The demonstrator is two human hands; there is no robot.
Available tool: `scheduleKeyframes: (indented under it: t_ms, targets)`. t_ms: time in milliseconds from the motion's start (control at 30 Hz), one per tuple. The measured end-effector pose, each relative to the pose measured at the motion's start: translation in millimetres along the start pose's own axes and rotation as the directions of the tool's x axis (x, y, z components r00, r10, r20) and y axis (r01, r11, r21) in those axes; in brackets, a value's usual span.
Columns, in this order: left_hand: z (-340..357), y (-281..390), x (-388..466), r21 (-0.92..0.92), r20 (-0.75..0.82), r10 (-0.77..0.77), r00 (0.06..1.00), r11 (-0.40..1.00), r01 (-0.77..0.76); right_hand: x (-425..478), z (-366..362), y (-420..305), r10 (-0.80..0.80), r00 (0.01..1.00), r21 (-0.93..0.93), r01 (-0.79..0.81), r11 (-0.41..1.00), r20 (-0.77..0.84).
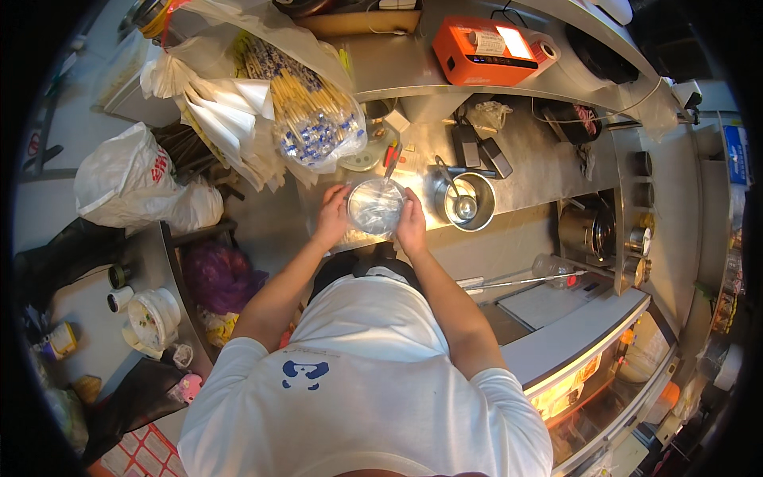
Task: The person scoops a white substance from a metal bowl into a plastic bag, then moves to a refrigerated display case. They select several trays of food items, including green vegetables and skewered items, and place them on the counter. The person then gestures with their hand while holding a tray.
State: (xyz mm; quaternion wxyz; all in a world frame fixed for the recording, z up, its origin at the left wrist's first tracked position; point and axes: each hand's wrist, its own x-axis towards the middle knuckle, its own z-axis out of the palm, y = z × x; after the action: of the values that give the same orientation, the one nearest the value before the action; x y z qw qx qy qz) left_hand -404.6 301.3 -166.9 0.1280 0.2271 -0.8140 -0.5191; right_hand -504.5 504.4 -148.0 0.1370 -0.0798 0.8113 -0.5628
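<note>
Between my two hands is a round, shallow container (377, 208) with a shiny, clear plastic surface; whether that is a lid or film I cannot tell. My left hand (331, 216) grips its left side and my right hand (411, 222) its right side. It is held at the front edge of a steel counter (524, 185). Just beyond its far rim lies a tool with red-and-black handles (391, 156), its kind unclear. To the right of my right hand, a steel pot (487, 194) holds a ladle (465, 208), whose handle leans on the rim.
Wrapped wooden sticks in a clear bag (310, 113) stand at the back left. Two dark boxes (496, 157) lie behind the pot. On the shelf above sits an orange printer (486, 53) with printed paper. A white plastic bag (131, 185) is left; a lit display case (572, 387) is lower right.
</note>
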Motion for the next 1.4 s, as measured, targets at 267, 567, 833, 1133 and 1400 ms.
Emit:
scheduleKeyframes:
  t_ms: [267, 567, 833, 1133, 1400]
  targets:
    - [-18.4, 6.3, -11.0, -0.098, 0.059, 0.015, 0.998, 0.995, -0.009, -22.3, -33.2, -17.0, 0.015, 0.983, -0.341, -0.078, 0.937, -0.184]
    - [-41.0, 61.0, -2.3, 0.062, 0.403, 0.022, 0.915, 0.997, -0.051, -14.9, -27.2, -48.4, -0.403, 0.815, -0.446, 0.57, 0.69, 0.417]
    - [-36.5, 40.1, -9.6, 0.109, 0.389, -0.017, 0.921, 0.994, -0.028, -19.5, -33.7, -23.6, -0.232, 0.888, -0.226, 0.34, 0.913, 0.398]
    - [-53.5, 87.8, 17.3, 0.33, 0.258, 0.213, 0.943, 0.897, -0.293, -44.3, -38.2, -80.3, -0.08, 0.996, -0.469, 0.052, 0.882, -0.04]
    - [-16.5, 40.9, 52.8, 0.23, 0.186, 0.021, 0.982, 0.971, -0.064, -38.4, -10.9, -52.9, 0.48, 0.876, -0.21, -0.462, 0.862, 0.042]
